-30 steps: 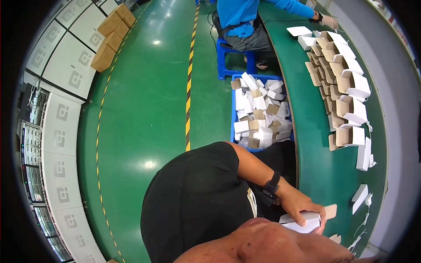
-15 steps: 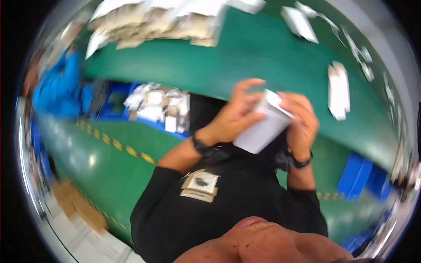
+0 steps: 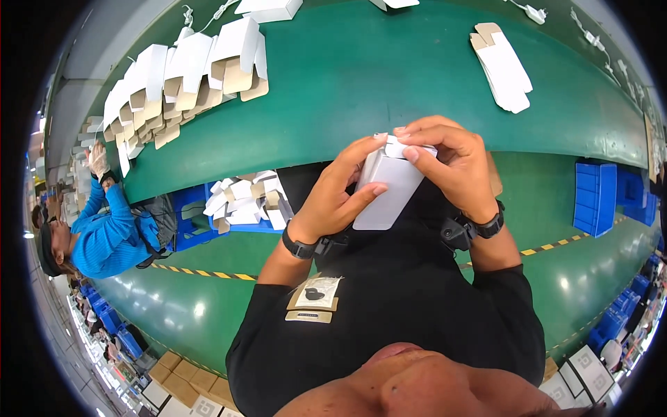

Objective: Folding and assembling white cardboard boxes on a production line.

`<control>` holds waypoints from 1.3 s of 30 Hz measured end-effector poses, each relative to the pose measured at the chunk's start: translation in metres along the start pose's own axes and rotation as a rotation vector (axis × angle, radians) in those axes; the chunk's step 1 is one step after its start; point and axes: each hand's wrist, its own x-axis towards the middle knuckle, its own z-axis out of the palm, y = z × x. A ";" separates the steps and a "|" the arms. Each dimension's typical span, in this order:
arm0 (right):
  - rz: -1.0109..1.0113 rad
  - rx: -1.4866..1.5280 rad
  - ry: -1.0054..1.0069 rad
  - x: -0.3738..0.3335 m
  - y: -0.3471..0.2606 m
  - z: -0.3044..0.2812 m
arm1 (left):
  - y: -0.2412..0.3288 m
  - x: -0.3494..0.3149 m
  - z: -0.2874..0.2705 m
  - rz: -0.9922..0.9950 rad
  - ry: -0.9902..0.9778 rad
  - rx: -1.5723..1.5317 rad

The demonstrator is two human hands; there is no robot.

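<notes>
A small white cardboard box (image 3: 390,191) is held at a tilt in front of my chest, near the front edge of the green table. My left hand (image 3: 339,187) grips its left side, thumb lying across the broad face. At the far end my right hand (image 3: 448,161) has closed its fingers and thumb over the top, pinching a small white part (image 3: 396,147) there. Whether that part is a flap or a separate piece cannot be made out. Both hands touch the box, and their fingers hide some of its far end.
Several open white cartons (image 3: 187,73) stand in a row on the green table (image 3: 361,76) at far left. Flattened cartons (image 3: 501,68) lie at far right. Below the table's edge a blue bin (image 3: 240,226) holds white pieces. A co-worker in blue (image 3: 114,233) is at left.
My right hand has shifted from the box's right side onto its far end, fingers now over the top. My left hand keeps its hold. The whole view has turned and is sharper.
</notes>
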 end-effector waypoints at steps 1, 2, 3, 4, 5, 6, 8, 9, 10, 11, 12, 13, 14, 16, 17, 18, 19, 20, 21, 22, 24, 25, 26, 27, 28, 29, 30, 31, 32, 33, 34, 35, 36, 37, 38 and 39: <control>0.009 -0.021 0.008 0.000 0.001 0.001 | 0.001 0.000 0.001 -0.020 0.002 -0.018; 0.018 -0.042 0.017 -0.001 0.002 0.001 | 0.002 -0.001 0.001 -0.041 0.004 -0.036; 0.026 -0.063 0.028 0.000 0.002 0.002 | 0.004 0.000 0.001 -0.061 0.004 -0.053; 0.027 -0.059 0.028 0.001 0.002 0.002 | 0.005 0.002 0.001 -0.065 0.004 -0.051; 0.049 -0.074 0.007 0.001 0.002 0.000 | 0.007 0.004 0.002 -0.069 0.004 -0.061; 0.070 -0.088 -0.015 0.001 0.001 -0.003 | 0.008 0.006 0.002 -0.074 0.003 -0.072; 0.089 -0.096 -0.037 0.003 0.000 -0.006 | 0.007 0.010 0.002 -0.081 0.004 -0.075; 0.052 -0.137 -0.064 0.005 -0.002 -0.007 | 0.007 0.012 0.001 -0.089 0.012 -0.105; 0.015 -0.178 -0.091 0.006 -0.005 -0.008 | 0.006 0.014 0.000 -0.096 0.020 -0.135; -0.024 -0.220 -0.119 0.006 -0.006 -0.009 | 0.006 0.017 -0.001 -0.101 0.029 -0.163; -0.031 -0.216 -0.122 0.005 -0.005 -0.010 | 0.005 0.019 -0.002 -0.099 0.032 -0.156; -0.036 -0.245 -0.126 0.005 -0.003 -0.012 | 0.005 0.021 -0.004 -0.125 0.001 -0.193; -0.043 -0.276 -0.131 0.004 0.000 -0.014 | 0.004 0.024 -0.005 -0.149 -0.029 -0.231; -0.058 -0.304 -0.146 0.003 0.005 -0.014 | 0.001 0.025 -0.007 -0.167 -0.049 -0.261; -0.058 -0.324 -0.144 0.004 0.007 -0.014 | -0.002 0.026 -0.008 -0.164 -0.052 -0.290; -0.057 -0.345 -0.144 0.006 0.009 -0.012 | -0.005 0.025 -0.010 -0.160 -0.052 -0.320; -0.058 -0.366 -0.148 0.007 0.010 -0.010 | -0.007 0.025 -0.011 -0.153 -0.050 -0.349; -0.082 -0.369 -0.173 0.012 0.009 -0.008 | -0.009 0.027 -0.012 -0.128 -0.032 -0.335; -0.043 -0.385 -0.130 0.015 0.007 -0.005 | -0.011 0.030 -0.010 -0.103 0.021 -0.294; -0.007 -0.400 -0.090 0.019 0.005 -0.001 | -0.012 0.032 -0.009 -0.076 0.078 -0.252; -0.003 -0.418 -0.085 0.044 0.012 -0.002 | -0.013 0.039 -0.018 -0.016 0.164 -0.192; 0.074 -0.392 -0.116 0.063 0.019 -0.011 | -0.011 0.044 -0.021 0.011 0.319 -0.223; 0.152 -0.365 -0.147 0.086 0.027 -0.015 | -0.009 0.048 -0.025 0.039 0.473 -0.255; 0.172 -0.340 -0.132 0.117 0.037 -0.016 | -0.010 0.053 -0.026 0.062 0.614 -0.294; 0.190 -0.318 -0.105 0.153 0.048 -0.020 | -0.013 0.054 -0.028 0.079 0.599 -0.298; 0.164 -0.334 -0.048 0.188 0.059 -0.021 | -0.014 0.048 -0.034 0.050 0.606 -0.246; 0.135 -0.345 -0.003 0.215 0.067 -0.016 | -0.014 0.039 -0.041 0.025 0.625 -0.188; 0.116 -0.346 0.002 0.228 0.072 -0.020 | -0.015 0.034 -0.044 -0.001 0.644 -0.130; 0.045 -0.472 0.067 0.242 0.080 -0.020 | -0.018 0.029 -0.043 0.011 0.652 -0.120; -0.034 -0.596 0.137 0.254 0.082 -0.022 | -0.019 0.028 -0.038 -0.006 0.640 -0.137; -0.113 -0.717 0.211 0.264 0.086 -0.024 | -0.021 0.026 -0.035 -0.025 0.627 -0.154; -0.128 -0.710 0.199 0.262 0.096 -0.023 | -0.025 0.021 -0.036 -0.012 0.640 -0.145; -0.246 -0.722 0.247 0.247 0.103 -0.023 | -0.028 0.017 -0.033 -0.051 0.599 -0.198; -0.362 -0.730 0.296 0.242 0.109 -0.022 | -0.031 0.014 -0.034 -0.091 0.555 -0.253; -0.366 -0.733 0.283 0.238 0.105 -0.016 | -0.035 0.010 -0.032 -0.085 0.566 -0.258; -0.329 -0.805 0.207 0.235 0.102 -0.007 | -0.039 0.006 -0.031 -0.112 0.542 -0.269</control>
